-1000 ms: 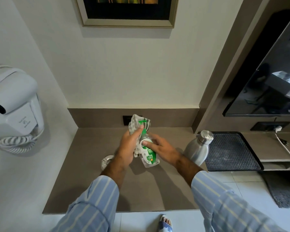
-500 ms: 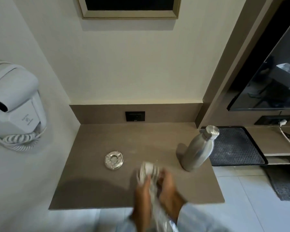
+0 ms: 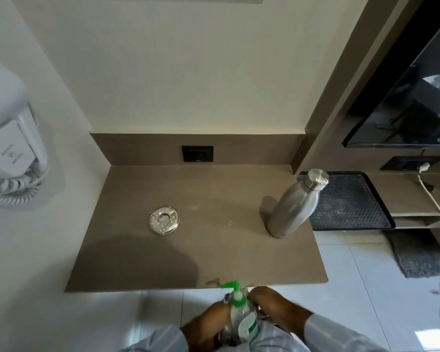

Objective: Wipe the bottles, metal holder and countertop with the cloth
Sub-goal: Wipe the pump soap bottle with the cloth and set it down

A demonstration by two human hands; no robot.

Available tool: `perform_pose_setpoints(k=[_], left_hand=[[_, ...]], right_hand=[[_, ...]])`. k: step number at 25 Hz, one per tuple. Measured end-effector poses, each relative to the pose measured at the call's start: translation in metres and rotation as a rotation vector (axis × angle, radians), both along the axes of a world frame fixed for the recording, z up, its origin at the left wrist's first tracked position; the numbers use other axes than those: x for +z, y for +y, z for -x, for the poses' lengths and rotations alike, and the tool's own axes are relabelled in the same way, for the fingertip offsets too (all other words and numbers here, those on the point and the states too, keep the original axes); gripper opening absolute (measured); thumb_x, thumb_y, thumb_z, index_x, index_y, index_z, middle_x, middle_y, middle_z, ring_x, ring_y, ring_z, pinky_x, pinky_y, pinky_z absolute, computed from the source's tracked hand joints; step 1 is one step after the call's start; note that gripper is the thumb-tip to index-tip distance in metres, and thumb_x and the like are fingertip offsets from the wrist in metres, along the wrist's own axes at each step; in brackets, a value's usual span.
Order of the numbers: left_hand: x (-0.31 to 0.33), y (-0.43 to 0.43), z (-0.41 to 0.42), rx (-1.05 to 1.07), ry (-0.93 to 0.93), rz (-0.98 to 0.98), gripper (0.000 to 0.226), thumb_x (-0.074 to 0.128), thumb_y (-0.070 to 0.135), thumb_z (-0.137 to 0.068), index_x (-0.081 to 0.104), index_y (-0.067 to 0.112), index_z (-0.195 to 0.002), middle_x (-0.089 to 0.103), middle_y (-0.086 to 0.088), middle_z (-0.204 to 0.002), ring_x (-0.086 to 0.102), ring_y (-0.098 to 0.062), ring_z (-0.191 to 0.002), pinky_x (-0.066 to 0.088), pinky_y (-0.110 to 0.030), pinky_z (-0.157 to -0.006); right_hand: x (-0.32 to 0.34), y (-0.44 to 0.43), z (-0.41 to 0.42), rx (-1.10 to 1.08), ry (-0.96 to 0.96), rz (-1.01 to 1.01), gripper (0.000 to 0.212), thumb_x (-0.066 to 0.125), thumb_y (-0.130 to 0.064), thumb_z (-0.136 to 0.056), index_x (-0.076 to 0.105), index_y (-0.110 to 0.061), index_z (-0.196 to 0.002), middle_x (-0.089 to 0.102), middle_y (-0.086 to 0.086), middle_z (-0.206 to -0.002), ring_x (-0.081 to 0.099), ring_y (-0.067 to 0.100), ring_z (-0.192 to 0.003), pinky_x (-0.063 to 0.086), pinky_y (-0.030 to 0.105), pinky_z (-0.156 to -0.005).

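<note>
Pulled back off the bench (image 3: 214, 255) toward the body, the pump bottle (image 3: 241, 318) sits gripped between left hand (image 3: 208, 326) and right hand (image 3: 274, 306), cloth (image 3: 226, 335) barely visible; steel bottle (image 3: 294, 204) and metal holder (image 3: 164, 220) likely await wiping.

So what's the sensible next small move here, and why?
Probably finish rubbing the pump bottle and set it down on the countertop. Both the left hand and right hand hold it off the front edge, with the cloth barely showing beneath, while the steel bottle and round metal holder stand untouched.
</note>
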State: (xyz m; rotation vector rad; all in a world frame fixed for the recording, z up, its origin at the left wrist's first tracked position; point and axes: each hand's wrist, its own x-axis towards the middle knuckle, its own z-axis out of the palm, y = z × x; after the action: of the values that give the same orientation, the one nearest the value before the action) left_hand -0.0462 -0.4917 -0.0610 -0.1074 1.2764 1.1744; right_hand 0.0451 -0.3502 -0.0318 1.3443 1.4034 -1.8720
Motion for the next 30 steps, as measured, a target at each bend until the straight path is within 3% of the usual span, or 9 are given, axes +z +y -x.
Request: perform_pose_setpoints(k=[2, 4, 7, 9, 15, 20, 25, 28, 30], left_hand=[[0.005, 0.005, -0.001, 0.1, -0.159, -0.193, 0.047, 0.033, 0.024, -0.11, 0.052, -0.009, -0.136, 0.054, -0.026, -0.141, 0.058, -0.033, -0.122, 0.045, -0.043, -0.108], [0.015, 0.014, -0.001, 0.078, -0.175, -0.285, 0.039, 0.047, 0.025, -0.106, 0.058, -0.006, -0.126, 0.061, -0.026, -0.127, 0.062, -0.032, -0.112, 0.049, -0.039, -0.096], [0.026, 0.039, 0.013, 0.11, -0.214, -0.218, 0.03, 0.087, 0.024, -0.075, 0.071, 0.004, -0.091, 0.064, -0.018, -0.085, 0.065, -0.022, -0.077, 0.05, -0.031, -0.068], [0.04, 0.067, 0.031, 0.216, -0.145, -0.136, 0.019, 0.075, 0.027, -0.084, 0.08, 0.011, -0.076, 0.073, -0.007, -0.068, 0.071, -0.017, -0.056, 0.056, -0.023, -0.051], [0.105, 0.136, 0.106, 0.325, 0.267, -0.237, 0.033, 0.066, 0.033, -0.096, 0.076, 0.008, -0.114, 0.079, -0.021, -0.108, 0.076, -0.038, -0.099, 0.062, -0.047, -0.088], [0.133, 0.147, 0.144, 0.299, 0.476, -0.44, 0.026, 0.08, 0.019, -0.086, 0.078, 0.013, -0.111, 0.081, -0.014, -0.104, 0.078, -0.031, -0.095, 0.062, -0.036, -0.076], [0.163, 0.165, 0.162, 0.636, 0.548, -0.503, 0.039, 0.087, 0.016, -0.073, 0.076, 0.011, -0.11, 0.08, -0.014, -0.105, 0.077, -0.034, -0.094, 0.063, -0.043, -0.081], [0.183, 0.175, 0.171, 0.748, 0.545, -0.477, 0.038, 0.087, 0.016, -0.076, 0.075, 0.005, -0.11, 0.077, -0.013, -0.097, 0.073, -0.033, -0.087, 0.058, -0.044, -0.079], [0.193, 0.177, 0.182, 0.73, 0.496, -0.487, 0.035, 0.087, 0.021, -0.077, 0.076, 0.004, -0.105, 0.075, -0.013, -0.092, 0.071, -0.031, -0.083, 0.057, -0.044, -0.077]], right_hand=[[0.011, 0.013, -0.015, 0.301, 0.051, -0.132, 0.023, 0.046, 0.016, -0.09, 0.065, 0.008, -0.1, 0.064, 0.01, -0.086, 0.062, 0.012, -0.07, 0.05, 0.03, -0.061], [0.018, 0.016, -0.017, 0.283, 0.149, -0.039, 0.06, 0.044, 0.028, -0.08, 0.062, -0.006, -0.126, 0.071, 0.006, -0.11, 0.071, 0.008, -0.091, 0.053, 0.024, -0.071], [0.023, 0.014, -0.002, 0.193, 0.316, -0.086, 0.082, 0.054, 0.03, -0.077, 0.049, -0.022, -0.14, 0.07, 0.005, -0.121, 0.074, 0.004, -0.089, 0.054, 0.021, -0.069], [0.031, 0.022, 0.02, 0.098, 0.389, -0.233, 0.087, 0.075, 0.019, -0.077, 0.043, -0.021, -0.148, 0.071, 0.001, -0.119, 0.076, 0.001, -0.091, 0.058, 0.02, -0.075], [0.08, 0.071, 0.093, 0.098, 0.594, -0.57, 0.125, 0.084, -0.012, -0.085, -0.011, -0.019, -0.166, 0.054, -0.004, -0.152, 0.063, 0.012, -0.13, 0.054, 0.026, -0.107], [0.119, 0.104, 0.131, 0.29, 0.624, -0.677, 0.144, 0.09, -0.021, -0.076, -0.026, -0.034, -0.162, 0.052, -0.017, -0.144, 0.063, 0.009, -0.126, 0.053, 0.03, -0.106], [0.133, 0.102, 0.148, 0.048, 0.705, -0.82, 0.105, 0.086, -0.023, -0.075, 0.026, -0.026, -0.161, 0.056, -0.011, -0.133, 0.064, 0.007, -0.115, 0.056, 0.032, -0.1], [0.133, 0.09, 0.155, -0.058, 0.733, -1.07, 0.047, 0.071, -0.042, -0.077, 0.064, -0.025, -0.12, 0.07, -0.013, -0.098, 0.066, -0.005, -0.08, 0.052, 0.015, -0.07], [0.137, 0.095, 0.164, -0.146, 0.821, -0.881, 0.04, 0.068, -0.04, -0.081, 0.071, -0.013, -0.11, 0.072, -0.004, -0.084, 0.064, 0.006, -0.065, 0.051, 0.023, -0.058]])
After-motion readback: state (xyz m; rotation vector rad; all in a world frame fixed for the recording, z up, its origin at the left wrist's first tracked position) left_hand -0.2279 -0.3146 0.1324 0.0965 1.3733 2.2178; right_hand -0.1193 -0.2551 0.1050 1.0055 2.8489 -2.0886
